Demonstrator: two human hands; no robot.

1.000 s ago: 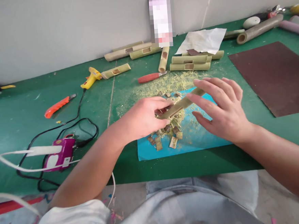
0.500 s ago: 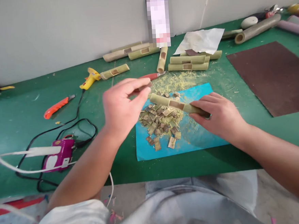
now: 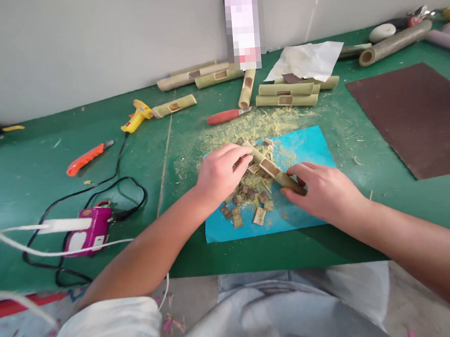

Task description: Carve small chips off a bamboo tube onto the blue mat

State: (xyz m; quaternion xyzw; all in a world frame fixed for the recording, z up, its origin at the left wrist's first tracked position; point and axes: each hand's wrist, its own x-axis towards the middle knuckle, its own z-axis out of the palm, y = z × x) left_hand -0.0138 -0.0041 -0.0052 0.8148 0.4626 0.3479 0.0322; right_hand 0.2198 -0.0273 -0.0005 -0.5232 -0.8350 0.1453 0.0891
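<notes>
A: Starting at the left, what are the fingers doing?

B: The left hand's (image 3: 219,171) thumb and forefinger nearly meet at the far-left end of the bamboo tube (image 3: 283,180); whether they grip or merely touch it, one cannot tell.

A: And the tube itself?

B: It slants from far left to near right between the hands, over the bamboo chips (image 3: 259,216) and blue sheet (image 3: 315,139) on the table (image 3: 195,258).

A: How should it handle?

B: Probably light and stiff, its skin a bit slippery. The cut-out window (image 3: 270,168) is likely the weak spot; the full-round ends look the safer holds.

A: The right hand (image 3: 322,187)?

B: Its thumb and fingers are curled about the near-right end.
</notes>
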